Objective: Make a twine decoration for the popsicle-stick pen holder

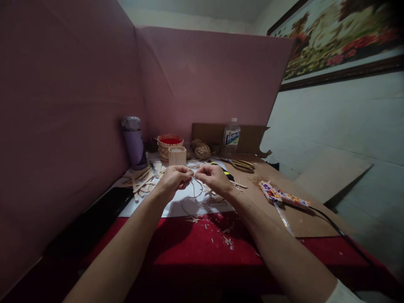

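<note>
Both my hands meet above a white sheet [176, 204] on the table. My left hand [174, 177] and my right hand [212, 176] are closed in pinches on a thin length of twine [193, 194] that loops down between them onto the sheet. Loose wooden craft sticks [141, 179] lie left of my left hand. Behind the hands stands a small cup built of sticks [177, 155], and behind that a woven basket with a red inside [169, 143]. A ball of twine [202, 151] sits further back.
A purple flask [134, 141] stands by the pink partition on the left. Scissors [240, 164], a plastic bottle [231, 137] and cardboard [249, 139] lie at the back. A patterned glue gun [284, 197] with its black cord lies right. A dark phone [104, 206] rests left. Wood shavings dot the red cloth [202, 244].
</note>
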Motion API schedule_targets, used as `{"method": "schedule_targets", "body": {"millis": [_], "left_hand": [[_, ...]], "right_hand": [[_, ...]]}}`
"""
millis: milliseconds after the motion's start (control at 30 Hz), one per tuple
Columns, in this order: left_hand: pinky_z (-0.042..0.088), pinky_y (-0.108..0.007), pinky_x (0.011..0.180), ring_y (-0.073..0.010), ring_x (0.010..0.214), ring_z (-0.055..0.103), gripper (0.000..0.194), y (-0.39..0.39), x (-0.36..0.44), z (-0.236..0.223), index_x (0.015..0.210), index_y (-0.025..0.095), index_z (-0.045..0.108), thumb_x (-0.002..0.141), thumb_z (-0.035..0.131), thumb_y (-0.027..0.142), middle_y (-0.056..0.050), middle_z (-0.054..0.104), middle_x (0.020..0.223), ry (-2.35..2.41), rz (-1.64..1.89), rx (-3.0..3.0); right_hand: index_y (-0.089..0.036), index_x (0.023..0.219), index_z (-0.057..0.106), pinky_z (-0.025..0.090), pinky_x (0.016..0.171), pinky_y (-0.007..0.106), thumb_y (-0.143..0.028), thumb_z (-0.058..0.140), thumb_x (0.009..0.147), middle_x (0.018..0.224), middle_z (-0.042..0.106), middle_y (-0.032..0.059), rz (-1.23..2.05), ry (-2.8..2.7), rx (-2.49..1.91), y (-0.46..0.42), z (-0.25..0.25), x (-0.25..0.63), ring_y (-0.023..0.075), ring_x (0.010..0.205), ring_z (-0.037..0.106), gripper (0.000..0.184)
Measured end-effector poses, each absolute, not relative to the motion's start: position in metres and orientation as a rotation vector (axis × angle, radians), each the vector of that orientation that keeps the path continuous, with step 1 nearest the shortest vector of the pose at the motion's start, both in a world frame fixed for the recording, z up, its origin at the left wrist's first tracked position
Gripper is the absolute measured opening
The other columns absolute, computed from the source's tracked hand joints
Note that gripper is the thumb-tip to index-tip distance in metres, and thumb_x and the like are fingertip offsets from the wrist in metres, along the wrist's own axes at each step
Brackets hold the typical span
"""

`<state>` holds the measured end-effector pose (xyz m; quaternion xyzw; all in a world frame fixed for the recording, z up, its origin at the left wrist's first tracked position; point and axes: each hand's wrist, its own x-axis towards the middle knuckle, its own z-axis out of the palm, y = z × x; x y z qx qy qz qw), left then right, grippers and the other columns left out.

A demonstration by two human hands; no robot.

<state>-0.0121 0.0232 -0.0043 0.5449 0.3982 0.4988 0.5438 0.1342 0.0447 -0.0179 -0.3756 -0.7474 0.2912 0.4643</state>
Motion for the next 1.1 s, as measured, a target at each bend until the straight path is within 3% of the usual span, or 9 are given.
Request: {"method": "schedule_targets", "body": {"millis": [300, 600, 767, 967, 1100], "left_hand": [[0.016, -0.020, 0.038, -0.0038, 0.036, 0.035, 0.013, 0.0224, -0.0114, -0.0031, 0.055, 0.011, 0.054, 0.055, 0.065, 0.018, 0.002, 0.044, 0.043, 0.950, 1.208, 1.295], [0.017, -0.020, 0.038, -0.0035, 0.035, 0.033, 0.015, 0.0268, -0.0127, -0.0074, 0.057, 0.010, 0.057, 0.055, 0.067, 0.021, 0.003, 0.044, 0.042, 1.014, 1.233, 1.343], [0.017, -0.020, 0.037, -0.0039, 0.035, 0.032, 0.019, 0.0272, -0.0124, -0.0075, 0.056, 0.010, 0.057, 0.054, 0.069, 0.025, 0.003, 0.043, 0.041, 1.054, 1.220, 1.373], [0.015, -0.020, 0.037, -0.0033, 0.035, 0.030, 0.020, 0.0262, -0.0123, -0.0070, 0.052, 0.011, 0.054, 0.057, 0.067, 0.025, 0.004, 0.040, 0.041, 1.074, 1.198, 1.408], [0.016, -0.020, 0.037, -0.0037, 0.035, 0.030, 0.019, 0.0269, -0.0109, -0.0069, 0.054, 0.012, 0.053, 0.058, 0.066, 0.025, 0.005, 0.040, 0.040, 1.124, 1.210, 1.422]], "right_hand": [[-0.013, 0.059, 0.053, 0.026, 0.046, 0.020, -0.037, 0.052, 0.073, 0.052, 0.041, -0.0034, 0.688, -1.943, -0.924, 0.0465, -0.0175, 0.1355, 0.0073, 0.049, 0.034, 0.027], [-0.014, 0.065, 0.055, 0.029, 0.052, 0.021, -0.023, 0.050, 0.075, 0.057, 0.049, -0.0018, 0.435, -1.996, -0.956, 0.0439, -0.0182, 0.1346, 0.0085, 0.053, 0.040, 0.014], [-0.016, 0.063, 0.049, 0.028, 0.054, 0.022, -0.020, 0.046, 0.077, 0.057, 0.046, -0.0025, 0.329, -2.009, -0.961, 0.0435, -0.0190, 0.1348, 0.0092, 0.055, 0.039, 0.015], [-0.016, 0.064, 0.050, 0.028, 0.054, 0.023, -0.023, 0.048, 0.076, 0.058, 0.047, -0.0023, 0.397, -1.970, -0.956, 0.0436, -0.0193, 0.1345, 0.0096, 0.055, 0.039, 0.014], [-0.016, 0.055, 0.046, 0.025, 0.050, 0.023, -0.035, 0.055, 0.071, 0.054, 0.040, -0.0039, 0.587, -1.864, -0.942, 0.0463, -0.0176, 0.1352, 0.0083, 0.052, 0.034, 0.026]]}}
